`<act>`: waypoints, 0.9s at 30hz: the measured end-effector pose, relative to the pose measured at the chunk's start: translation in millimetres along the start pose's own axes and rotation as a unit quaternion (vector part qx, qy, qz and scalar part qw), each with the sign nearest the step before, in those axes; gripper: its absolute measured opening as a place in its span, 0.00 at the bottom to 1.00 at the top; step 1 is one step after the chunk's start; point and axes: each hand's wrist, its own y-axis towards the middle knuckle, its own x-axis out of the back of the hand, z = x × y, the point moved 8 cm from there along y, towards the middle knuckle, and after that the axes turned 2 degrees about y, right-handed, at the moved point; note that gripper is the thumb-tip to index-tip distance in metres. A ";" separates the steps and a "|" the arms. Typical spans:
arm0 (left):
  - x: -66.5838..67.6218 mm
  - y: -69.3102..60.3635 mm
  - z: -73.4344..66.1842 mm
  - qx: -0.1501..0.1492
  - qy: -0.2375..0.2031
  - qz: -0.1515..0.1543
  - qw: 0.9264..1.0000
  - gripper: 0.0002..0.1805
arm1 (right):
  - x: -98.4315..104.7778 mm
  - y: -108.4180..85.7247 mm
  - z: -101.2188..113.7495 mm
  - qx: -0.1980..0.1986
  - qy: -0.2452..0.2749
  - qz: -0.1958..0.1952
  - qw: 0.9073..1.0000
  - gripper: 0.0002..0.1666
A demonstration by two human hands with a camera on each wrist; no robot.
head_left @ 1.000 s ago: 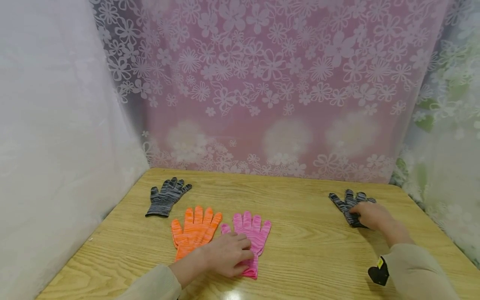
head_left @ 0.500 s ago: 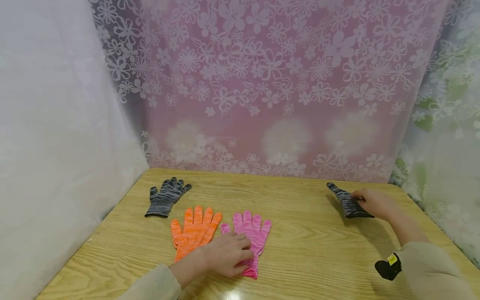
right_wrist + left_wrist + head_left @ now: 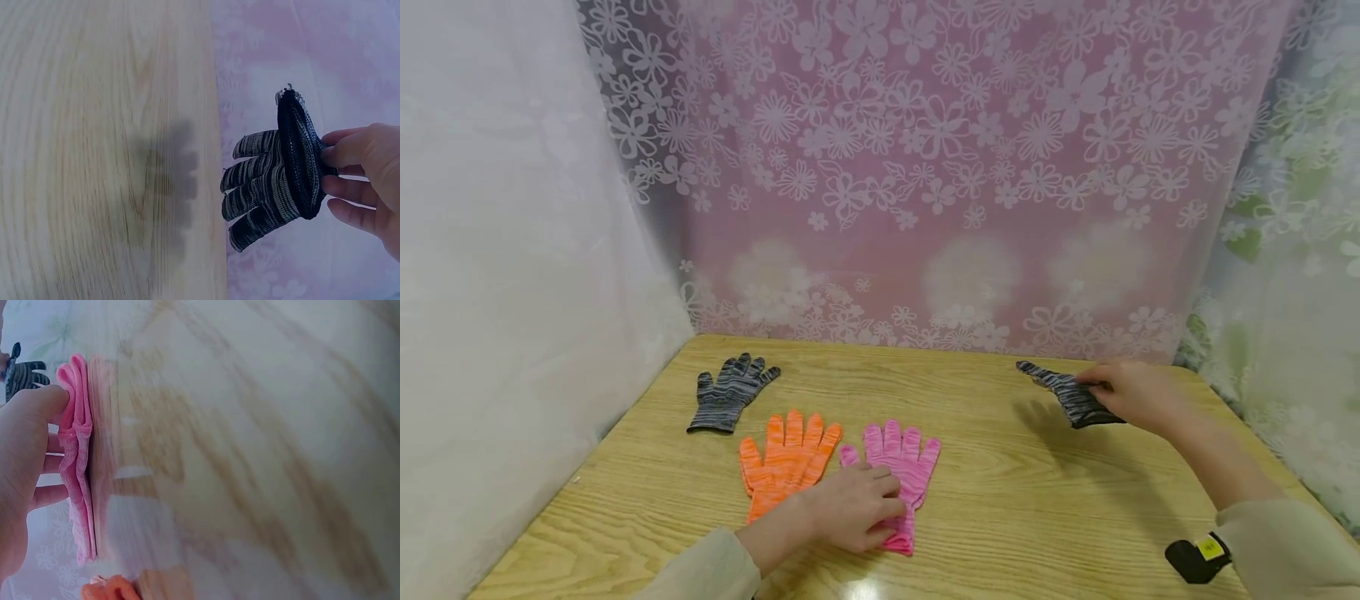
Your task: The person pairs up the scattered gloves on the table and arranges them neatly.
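Observation:
Pinched between the thumb and fingers of my right hand [image 3: 1138, 396], a dark grey-and-black striped knit glove [image 3: 262, 181] hangs above the table, its shadow below it. In the right wrist view its dark cuff faces the camera and its fingers dangle. My left hand [image 3: 857, 508] rests on the pink knit gloves [image 3: 906, 458], fingers loosely bent. Two folded layers of pink show edge-on in the left wrist view. Just left of them lie orange gloves [image 3: 786, 467], partly covered by my left forearm. A matching dark striped glove [image 3: 730, 396] lies flat at the back left.
The wooden table [image 3: 985, 508] ends at a pink flowered curtain [image 3: 925, 167] behind. White sheeting [image 3: 512, 250] closes off the left side, and a leaf-patterned curtain [image 3: 1300, 250] the right. A black wrist device [image 3: 1197, 558] hangs at my right sleeve.
My right hand has lifted the dark striped glove off the table and carried it slightly left. The left hand and the other gloves have stayed in place.

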 end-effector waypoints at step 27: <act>-2.5 0.9 -0.3 -0.006 0.004 0.000 1.000 0.08 | -49.2 -19.4 100.3 0.112 0.033 0.007 0.993 0.09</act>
